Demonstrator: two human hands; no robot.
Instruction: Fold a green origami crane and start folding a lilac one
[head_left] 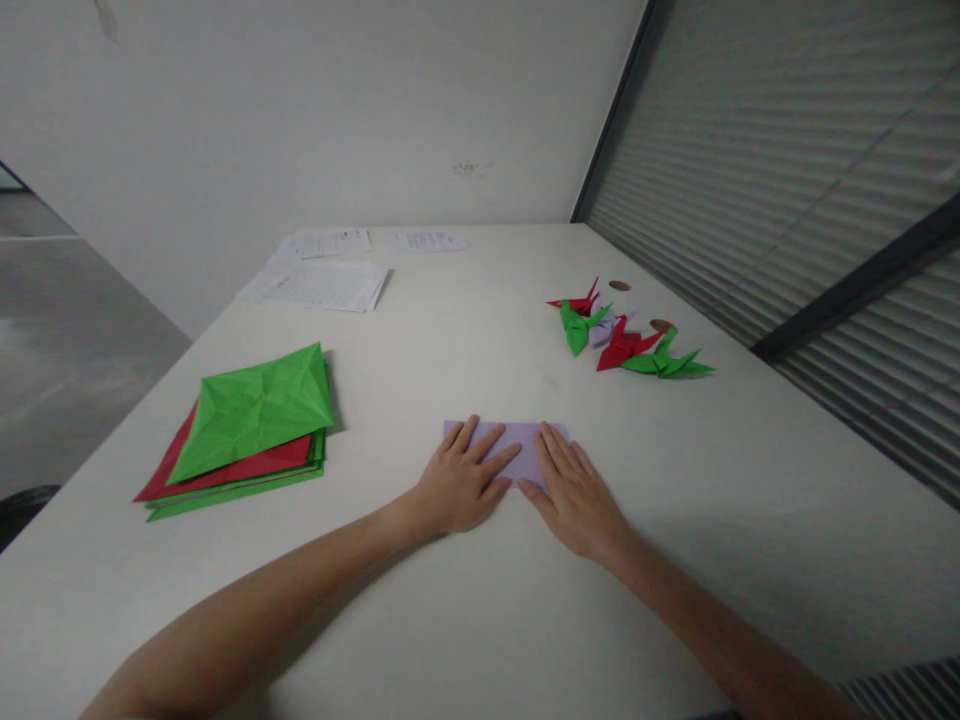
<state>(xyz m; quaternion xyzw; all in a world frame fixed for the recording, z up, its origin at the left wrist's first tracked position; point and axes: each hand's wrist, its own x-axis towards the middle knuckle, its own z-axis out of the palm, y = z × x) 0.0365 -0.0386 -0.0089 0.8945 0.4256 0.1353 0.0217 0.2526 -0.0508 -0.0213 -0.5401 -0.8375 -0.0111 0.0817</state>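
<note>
A sheet of lilac paper (528, 455), folded to a rectangle, lies flat on the white table in front of me. My left hand (466, 478) rests on its left part with the fingers spread. On the right part lies my right hand (571, 488), palm down, fingers stretched out and thumb pointing toward the left hand. Much of the paper is hidden under both hands; a strip along the far edge and the middle shows between them.
To the left is a stack of creased green paper (262, 410) and red paper (259, 466). Folded cranes in red (624, 345), green (664, 362) and lilac (602, 328) stand at the right. Printed sheets (322, 284) lie at the far left; a window with blinds (780, 150) borders the right.
</note>
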